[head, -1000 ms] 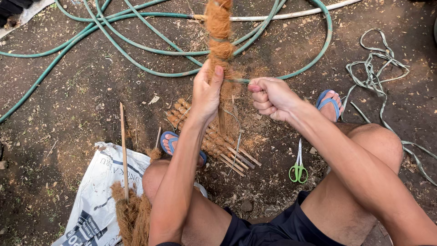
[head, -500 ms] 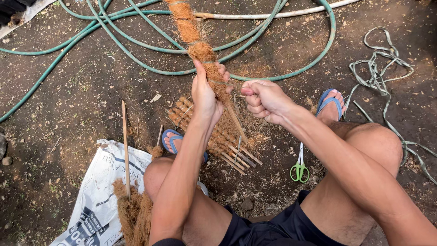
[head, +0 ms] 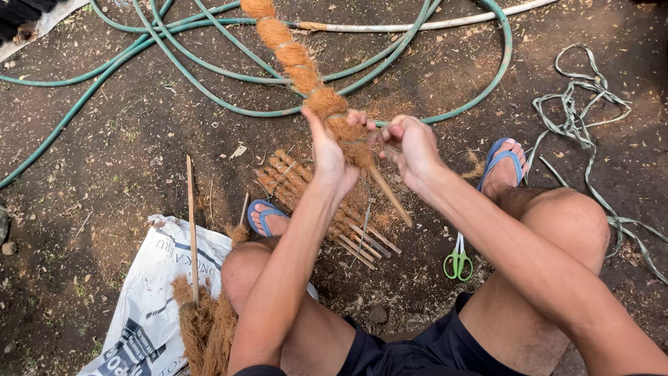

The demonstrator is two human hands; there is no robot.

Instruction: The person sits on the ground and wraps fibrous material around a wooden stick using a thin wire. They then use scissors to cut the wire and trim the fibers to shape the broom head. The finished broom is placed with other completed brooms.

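- My left hand (head: 332, 157) is wrapped round the coir pole (head: 306, 76), gripping its lower end where the bare stick (head: 390, 195) pokes out.
- Right hand (head: 412, 146) is fisted just beside it, pinching a thin string (head: 372, 141) tight against the coir.
- Pole is up off the dirt, above the finished poles (head: 306, 188) between my feet.
- Scissors (head: 458, 261) lie by my right leg.

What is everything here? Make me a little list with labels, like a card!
Place: bare dirt ground
Left hand: grips a stick wrapped in brown fibre
Right hand: pinches at the wrap's lower end
Under the hands: pile of wrapped sticks
Near right foot: green scissors
Behind: green hose
Left: white sack with loose fibre
Right: grey cord
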